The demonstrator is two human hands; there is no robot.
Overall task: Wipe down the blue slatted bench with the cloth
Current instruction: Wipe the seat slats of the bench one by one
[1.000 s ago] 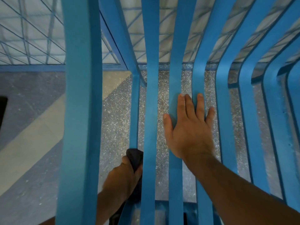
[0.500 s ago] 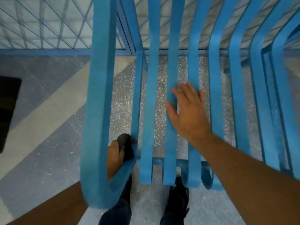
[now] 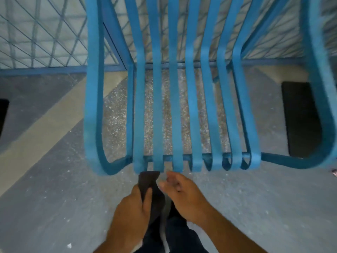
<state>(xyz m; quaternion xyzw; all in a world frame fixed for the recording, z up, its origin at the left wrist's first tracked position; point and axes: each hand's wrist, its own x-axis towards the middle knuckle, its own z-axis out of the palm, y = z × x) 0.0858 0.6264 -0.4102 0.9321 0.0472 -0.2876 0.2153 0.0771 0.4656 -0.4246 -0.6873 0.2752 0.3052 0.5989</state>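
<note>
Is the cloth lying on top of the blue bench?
No, the left hand grips the dark cloth just in front of the blue slatted bench, off its seat.

No readable text, labels, numbers or signs anywhere.

I seem to be looking at a public walkway or terrace, not a home. A blue metal slatted bench [image 3: 175, 106] fills the centre of the frame. A blue-framed wire mesh fence [image 3: 45, 33] runs across the top. The speckled concrete floor [image 3: 54, 207] carries a broad tan band [image 3: 45, 128] at left.
</note>
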